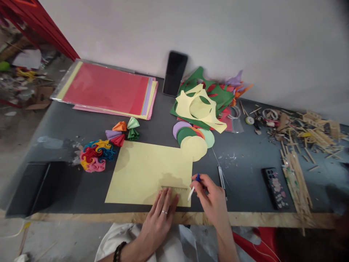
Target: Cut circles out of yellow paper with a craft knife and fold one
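A sheet of pale yellow paper (141, 171) lies flat near the table's front edge. Across its lower right part is a small clear ruler (178, 188). My left hand (159, 214) rests on the ruler and paper with its fingers stretched out flat, covering part of the ruler. Just off the sheet's right edge, my right hand (211, 198) pinches a white pen (191, 193) with a blue end, its tip pointing down near the paper. Paper circles (194, 148) in several colours overlap the sheet's upper right corner. Right of my right hand lies a craft knife (222, 182).
Folded paper cones (119, 141) and curled paper pieces (95, 154) lie left. Behind are packaged coloured sheets (106, 87), a phone (175, 74) leaning on the wall, and paper offcuts (201, 105). Wooden sticks (297, 178) and a patterned phone case (275, 188) are right.
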`<action>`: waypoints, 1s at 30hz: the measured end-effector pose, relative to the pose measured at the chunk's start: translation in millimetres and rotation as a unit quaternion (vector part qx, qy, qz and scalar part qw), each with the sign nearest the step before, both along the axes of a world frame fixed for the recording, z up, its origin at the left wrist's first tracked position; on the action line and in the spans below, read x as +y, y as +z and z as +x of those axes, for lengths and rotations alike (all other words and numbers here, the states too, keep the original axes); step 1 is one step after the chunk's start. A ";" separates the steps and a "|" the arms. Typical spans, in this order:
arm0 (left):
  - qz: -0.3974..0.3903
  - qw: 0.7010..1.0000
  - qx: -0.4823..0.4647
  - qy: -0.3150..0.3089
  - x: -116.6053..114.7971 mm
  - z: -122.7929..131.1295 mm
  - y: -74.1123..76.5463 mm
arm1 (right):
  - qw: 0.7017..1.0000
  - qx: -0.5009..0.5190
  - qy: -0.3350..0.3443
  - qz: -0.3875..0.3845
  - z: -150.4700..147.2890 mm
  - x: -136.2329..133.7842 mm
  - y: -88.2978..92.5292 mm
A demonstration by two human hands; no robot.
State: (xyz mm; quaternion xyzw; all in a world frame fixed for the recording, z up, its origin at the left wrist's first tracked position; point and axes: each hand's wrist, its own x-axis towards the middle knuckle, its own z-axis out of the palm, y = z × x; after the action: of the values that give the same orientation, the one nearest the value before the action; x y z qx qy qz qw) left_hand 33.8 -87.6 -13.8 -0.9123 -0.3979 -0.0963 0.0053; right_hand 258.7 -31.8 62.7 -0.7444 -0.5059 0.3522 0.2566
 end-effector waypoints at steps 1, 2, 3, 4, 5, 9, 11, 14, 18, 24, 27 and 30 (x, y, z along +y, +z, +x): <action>0.001 1.000 -0.004 0.001 -0.4 0.0 -0.6 | 1.000 0.021 -0.010 -0.003 -0.8 1.8 -1.2; 0.003 1.000 -0.007 0.002 -0.7 0.0 -1.2 | 0.999 0.039 -0.019 -0.006 -1.5 3.9 -3.4; 0.005 1.000 -0.010 0.002 -0.8 0.0 -1.8 | 0.998 0.057 -0.023 -0.010 -2.1 6.3 -6.2; 0.006 1.000 -0.011 0.001 -0.9 0.0 -2.4 | 0.997 0.072 -0.026 -0.015 -2.8 8.7 -9.3; 0.006 1.000 -0.012 0.000 -0.8 -0.1 -3.0 | 0.996 0.086 -0.027 -0.019 -3.5 11.2 -12.4; 0.007 1.000 -0.016 0.002 0.2 -1.6 -4.7 | 0.991 0.127 -0.017 -0.041 -8.4 19.5 -21.4; 0.006 1.000 -0.018 0.002 0.8 -2.8 -5.4 | 0.990 0.132 -0.028 -0.043 -12.5 21.7 -25.0; 0.003 1.000 -0.018 -0.006 1.5 -4.1 -6.3 | 0.990 0.128 -0.051 -0.025 -18.8 23.6 -32.4; 0.009 1.000 -0.013 -0.008 2.2 -4.4 -5.9 | 0.989 0.140 -0.048 -0.010 -22.5 26.6 -43.9; 0.007 1.000 -0.020 -0.009 3.8 -4.1 -3.5 | 0.987 0.145 -0.063 -0.009 -22.8 28.0 -52.6; 0.009 1.000 -0.018 -0.006 3.1 -4.1 -4.7 | 0.988 0.139 -0.062 -0.002 -24.4 27.7 -52.9; 0.011 1.000 -0.021 -0.010 3.0 -4.2 -6.0 | 0.990 0.131 -0.060 0.002 -25.8 27.9 -51.9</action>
State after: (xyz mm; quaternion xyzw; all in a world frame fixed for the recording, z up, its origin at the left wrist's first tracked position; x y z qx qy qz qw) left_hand 29.6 -84.6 -19.7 -0.9139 -0.3879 -0.1195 0.0064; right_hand 232.9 -3.8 10.8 -0.7204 -0.4230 0.4295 0.3431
